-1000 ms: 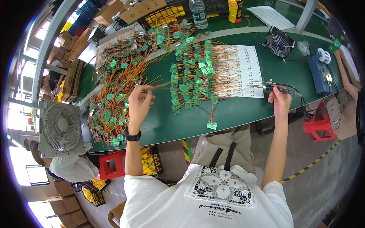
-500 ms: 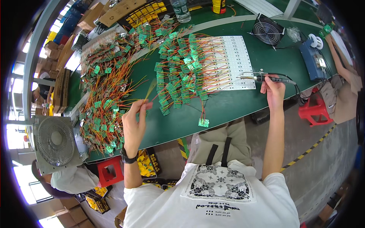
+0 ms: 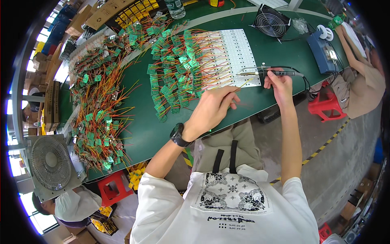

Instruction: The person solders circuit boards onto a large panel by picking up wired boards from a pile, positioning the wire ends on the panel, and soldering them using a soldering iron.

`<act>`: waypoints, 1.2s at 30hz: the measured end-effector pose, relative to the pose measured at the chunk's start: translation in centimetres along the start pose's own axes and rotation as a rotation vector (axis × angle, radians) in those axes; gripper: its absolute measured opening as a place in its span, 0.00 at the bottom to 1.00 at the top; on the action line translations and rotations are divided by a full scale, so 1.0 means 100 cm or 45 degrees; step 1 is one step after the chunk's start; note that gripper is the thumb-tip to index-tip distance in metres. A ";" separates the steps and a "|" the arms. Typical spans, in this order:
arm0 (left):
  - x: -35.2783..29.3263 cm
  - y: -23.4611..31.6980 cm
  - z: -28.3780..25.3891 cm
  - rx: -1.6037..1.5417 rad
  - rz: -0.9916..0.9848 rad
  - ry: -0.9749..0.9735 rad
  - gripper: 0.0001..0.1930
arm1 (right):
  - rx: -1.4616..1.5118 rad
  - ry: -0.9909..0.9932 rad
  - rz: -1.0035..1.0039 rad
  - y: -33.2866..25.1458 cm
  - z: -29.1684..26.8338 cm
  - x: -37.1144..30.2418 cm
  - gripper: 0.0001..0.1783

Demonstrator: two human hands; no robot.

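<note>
My right hand point(image 3: 279, 84) is closed around a soldering iron point(image 3: 286, 73) with a thin metal guide alongside. Its tip lies over the right part of a white perforated board point(image 3: 239, 49). Pinched fingers of my left hand point(image 3: 213, 109), at the board's near edge, hold thin wires point(image 3: 244, 84), one yellow and one blurred red; whatever they join to is hidden by the hand. Rows of small green circuit boards point(image 3: 168, 87) lie left of the white board, their red and yellow wires reaching onto it. Another green board peeks out below my left wrist, mostly covered.
A big heap of wired green boards point(image 3: 95, 122) covers the table's left side. Toward the back right stand a black fan point(image 3: 271, 22) and a blue soldering station point(image 3: 323, 53) with a white spool point(image 3: 324, 32). A bottle point(image 3: 175, 8) stands behind. A co-worker's arm point(image 3: 353, 53) is at right.
My left hand has swung right from beside the heap to the white board's near edge, carrying the wires. My right hand still holds the iron over the board; the whole view has shifted slightly.
</note>
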State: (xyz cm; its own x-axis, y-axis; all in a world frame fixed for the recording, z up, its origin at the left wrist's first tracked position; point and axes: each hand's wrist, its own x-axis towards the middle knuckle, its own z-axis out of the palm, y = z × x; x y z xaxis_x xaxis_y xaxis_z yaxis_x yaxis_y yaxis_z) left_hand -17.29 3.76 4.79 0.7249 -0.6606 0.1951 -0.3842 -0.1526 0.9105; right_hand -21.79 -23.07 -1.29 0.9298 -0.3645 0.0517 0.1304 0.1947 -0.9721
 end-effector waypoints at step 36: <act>0.004 -0.052 0.013 0.750 0.238 0.399 0.03 | -0.155 -0.062 0.001 -0.001 -0.002 -0.005 0.12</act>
State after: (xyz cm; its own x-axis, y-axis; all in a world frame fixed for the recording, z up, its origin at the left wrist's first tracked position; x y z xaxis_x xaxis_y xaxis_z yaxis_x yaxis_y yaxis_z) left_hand -15.77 3.32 -0.33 0.7135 -0.4845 0.5062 -0.7007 -0.4896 0.5190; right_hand -22.35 -23.05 -1.25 0.9458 -0.3192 0.0592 0.0896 0.0815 -0.9926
